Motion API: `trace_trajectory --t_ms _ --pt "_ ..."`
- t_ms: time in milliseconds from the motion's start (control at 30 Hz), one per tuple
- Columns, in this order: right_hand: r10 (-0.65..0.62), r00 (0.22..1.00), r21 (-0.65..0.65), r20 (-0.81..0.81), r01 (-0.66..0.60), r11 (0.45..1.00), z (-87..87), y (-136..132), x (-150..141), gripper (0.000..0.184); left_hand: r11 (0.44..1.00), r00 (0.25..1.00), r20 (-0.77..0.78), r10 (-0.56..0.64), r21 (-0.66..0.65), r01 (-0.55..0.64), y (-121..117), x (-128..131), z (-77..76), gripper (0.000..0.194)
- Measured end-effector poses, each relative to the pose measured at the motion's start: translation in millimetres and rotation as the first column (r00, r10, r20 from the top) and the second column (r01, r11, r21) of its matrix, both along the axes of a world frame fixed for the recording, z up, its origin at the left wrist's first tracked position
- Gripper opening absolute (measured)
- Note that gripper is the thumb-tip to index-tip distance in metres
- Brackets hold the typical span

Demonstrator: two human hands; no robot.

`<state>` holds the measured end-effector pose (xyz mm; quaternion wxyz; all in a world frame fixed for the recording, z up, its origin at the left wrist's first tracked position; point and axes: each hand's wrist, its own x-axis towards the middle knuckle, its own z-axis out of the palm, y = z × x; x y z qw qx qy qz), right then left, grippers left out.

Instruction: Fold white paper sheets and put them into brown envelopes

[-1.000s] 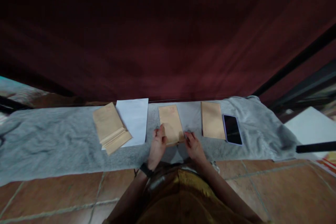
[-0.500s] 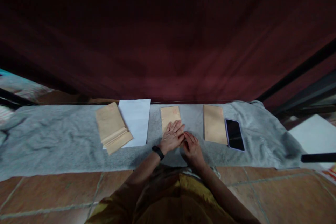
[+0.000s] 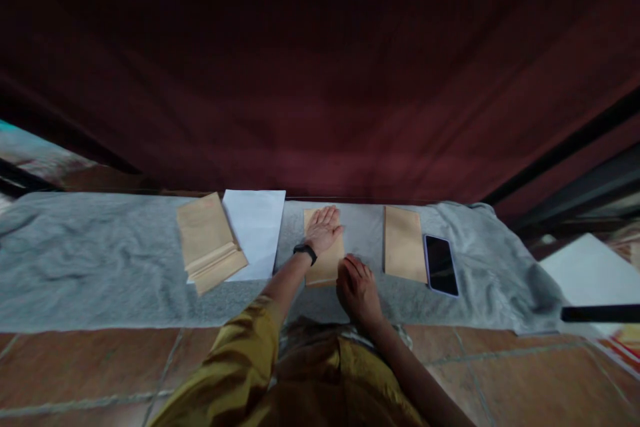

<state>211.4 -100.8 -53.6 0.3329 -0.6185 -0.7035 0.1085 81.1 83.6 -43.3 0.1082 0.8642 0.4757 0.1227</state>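
A brown envelope (image 3: 327, 265) is laid flat at the lower centre of the frame, on a gray cloth (image 3: 125, 260) that is spread across the full middle of the scene. Its upper part is covered by the left hand (image 3: 324, 230), which is opened out flat, palm down, with the fingers extended and nothing grasped. A dark band (image 3: 305, 251) is worn on the left wrist. The right hand (image 3: 359, 290) is placed at the envelope's lower right edge with its fingers curled inward; whether the edge is pinched by them cannot be told.

To the left of centre, a white sheet (image 3: 257, 227) is partly overlapped by a stack of brown envelopes (image 3: 203, 227), tilted and with folded flaps shown at the lower end. To the right of centre, another brown piece (image 3: 404, 247) is laid flat, and just beside it a phone (image 3: 441, 265) with a dark screen is set. The upper frame is filled by a dark red curtain (image 3: 320, 93); along the bottom, floor tiles (image 3: 100, 367) are seen.
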Motion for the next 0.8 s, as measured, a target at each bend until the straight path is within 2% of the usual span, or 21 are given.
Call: trace_trajectory --t_ms 167,333,633,800 --pt "0.014 1.000 0.000 0.010 -0.014 1.000 -2.4 0 1 0.037 0.998 0.998 -0.018 -0.055 -0.005 0.055 -12 -7 -3.5 0.063" --pt "-0.001 0.999 -0.006 0.043 0.001 1.000 -1.9 -1 1 0.039 0.994 0.994 0.028 -0.110 -0.022 0.110 -41 -17 -7.3 0.058" --pt "-0.001 0.999 -0.017 0.034 0.001 1.000 -2.4 -1 0 0.041 0.977 0.976 0.120 -0.184 -0.083 0.194 -95 -34 0.0 0.055" --pt "0.117 0.992 -0.042 0.040 -0.115 0.992 -0.3 -5 11 0.039 0.963 0.956 0.183 -0.228 -0.103 0.249 -133 -52 5.3 0.058"
